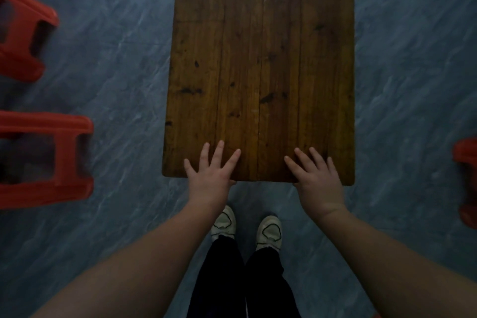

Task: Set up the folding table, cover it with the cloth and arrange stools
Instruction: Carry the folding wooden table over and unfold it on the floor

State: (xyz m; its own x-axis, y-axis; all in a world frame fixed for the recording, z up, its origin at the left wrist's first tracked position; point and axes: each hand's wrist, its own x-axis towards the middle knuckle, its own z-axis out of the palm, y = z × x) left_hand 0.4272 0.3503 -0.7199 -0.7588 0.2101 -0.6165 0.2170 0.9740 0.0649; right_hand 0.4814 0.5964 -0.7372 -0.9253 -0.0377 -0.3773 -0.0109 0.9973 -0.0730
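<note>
The folding table (pixel 260 59) stands in front of me, its dark wooden plank top seen from above. My left hand (pixel 210 175) rests on its near edge, fingers spread flat on the top and the thumb tucked under the edge. My right hand (pixel 316 181) holds the same near edge further right in the same way. Two red plastic stools (pixel 25 33) (pixel 59 160) lie on the floor at the left. A third red stool (pixel 467 175) shows partly at the right edge. No cloth is in view.
The floor (pixel 124 59) is blue-grey with a marbled pattern. My feet in white shoes (pixel 247 227) stand just behind the table's near edge. Open floor lies between the table and the stools on both sides.
</note>
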